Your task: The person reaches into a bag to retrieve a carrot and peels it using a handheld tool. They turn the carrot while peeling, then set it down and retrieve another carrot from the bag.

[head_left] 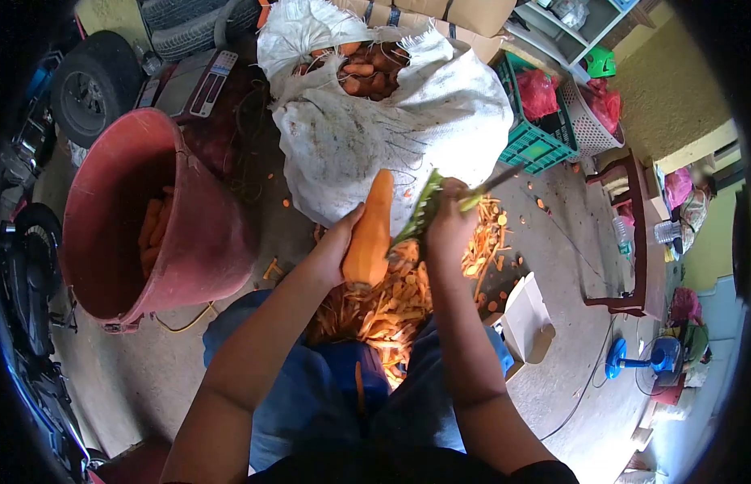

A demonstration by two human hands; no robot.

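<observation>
My left hand [336,246] is wrapped round the lower part of a large peeled carrot [369,234], which stands nearly upright with its thick end towards me. Beside it, my right hand [452,222] is closed on a green slotted tool [424,211]. A dark, blade-like strip [504,176] sticks out on the far side of that fist; I cannot tell whether it belongs to the same tool. Below both hands lies a heap of orange carrot peelings and cut pieces [383,315]. Ahead, a white woven sack [351,153] holds unpeeled carrots [374,71].
At left stands a red tub [206,234] with peeled carrots [153,230] inside. Behind it are a scale [190,85] and tyres [93,89]. A green crate [545,149], an open cardboard box [525,319] and a blue fan [662,355] are at right.
</observation>
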